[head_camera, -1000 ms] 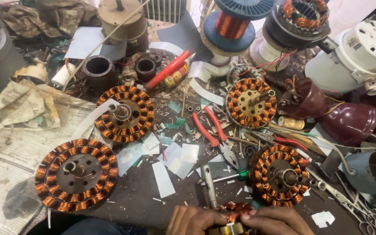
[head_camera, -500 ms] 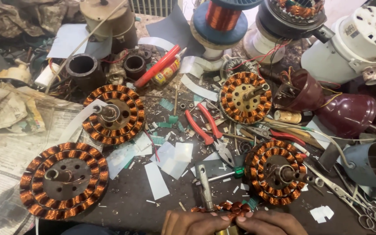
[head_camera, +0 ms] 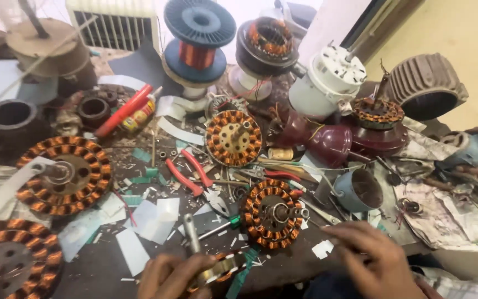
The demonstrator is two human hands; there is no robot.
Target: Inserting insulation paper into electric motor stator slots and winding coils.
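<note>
Left hand (head_camera: 175, 277) grips small copper coil (head_camera: 222, 267); right hand (head_camera: 374, 260) free.

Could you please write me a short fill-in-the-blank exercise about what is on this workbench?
1. The wire wound on the blue spool is ____ coloured.
2. The pliers lying mid-bench have ____ handles.
3. The left hand holds a small wound coil while the right hand holds ____.
4. The finned grey motor housing sits at the bench's far ____ corner.

Missing words: copper; red; nothing; right
</note>
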